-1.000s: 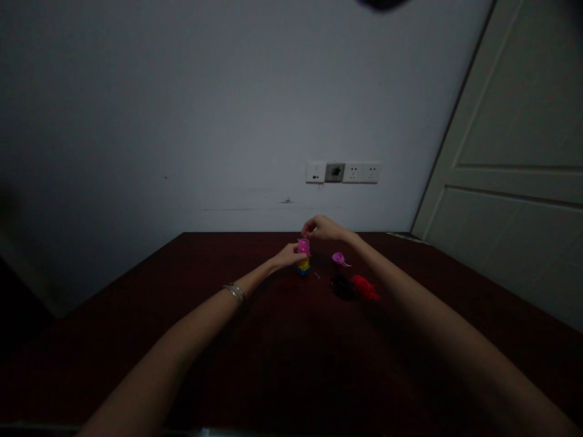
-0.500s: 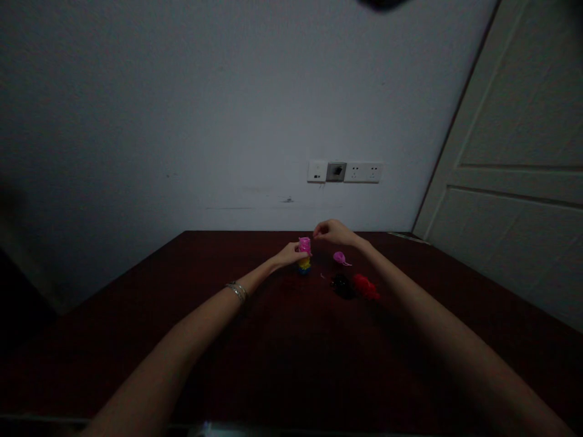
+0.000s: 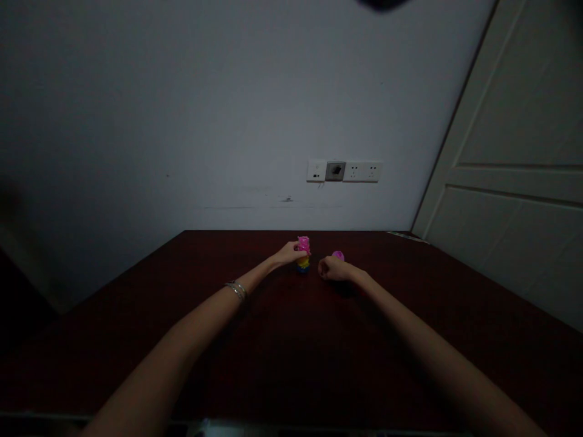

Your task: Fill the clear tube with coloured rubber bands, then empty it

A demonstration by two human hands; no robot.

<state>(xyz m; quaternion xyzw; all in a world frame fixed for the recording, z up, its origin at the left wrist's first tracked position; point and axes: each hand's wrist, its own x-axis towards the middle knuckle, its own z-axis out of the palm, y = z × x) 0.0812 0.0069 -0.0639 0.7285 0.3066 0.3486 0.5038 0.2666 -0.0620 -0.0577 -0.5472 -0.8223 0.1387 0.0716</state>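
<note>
My left hand [image 3: 288,253], with a silver bracelet at its wrist, is wrapped round a small upright cylinder [image 3: 303,242], pink on top, yellow in the middle and blue at the base. It stands on the dark red-brown table. A short way to its right, my right hand [image 3: 332,269] is down at the table top with its fingers curled together. What those fingers hold, if anything, is hidden. Just behind them a round pink piece [image 3: 338,255] shows in part.
The table [image 3: 255,352] runs back to a pale wall [image 3: 237,121] with a row of sockets and switches [image 3: 344,171]. A white panelled door [image 3: 514,200] stands on the right.
My right hand has come down from above the table to its surface, where a thin pink strand lay. It now covers the black and red bundles. My left hand keeps its grip.
</note>
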